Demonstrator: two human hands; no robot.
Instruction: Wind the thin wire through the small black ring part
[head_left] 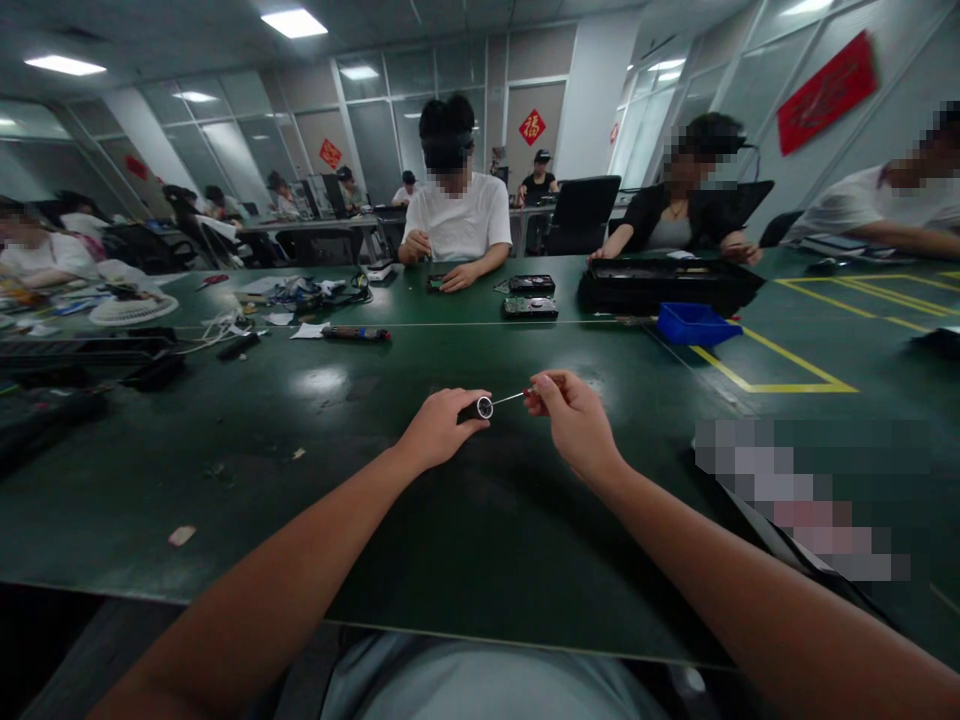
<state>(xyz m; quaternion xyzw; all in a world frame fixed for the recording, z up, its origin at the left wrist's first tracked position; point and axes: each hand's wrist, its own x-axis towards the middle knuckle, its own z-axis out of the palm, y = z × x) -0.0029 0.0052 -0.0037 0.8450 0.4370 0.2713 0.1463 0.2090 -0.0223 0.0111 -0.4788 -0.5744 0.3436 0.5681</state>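
Over the middle of the green table, my left hand [441, 425] is closed round a small dark cylindrical part [484, 408], whose pale ring-shaped end faces me. The exact kind of this part is too small to tell. My right hand [574, 415] pinches the red handle of a screwdriver [510, 398]. Its thin metal shaft points left, and the tip meets or lies right at the ringed end of the part. The fingers of my left hand hide most of the cylinder's body.
Green table [420, 560] under my arms. A blue tray [694, 324] and a long black casing [667, 285] lie ahead right. Circuit boards [531, 307] sit before a co-worker [457, 215]. Cables and parts [315, 292] clutter the left. A blurred-out flat object [802, 500] lies right.
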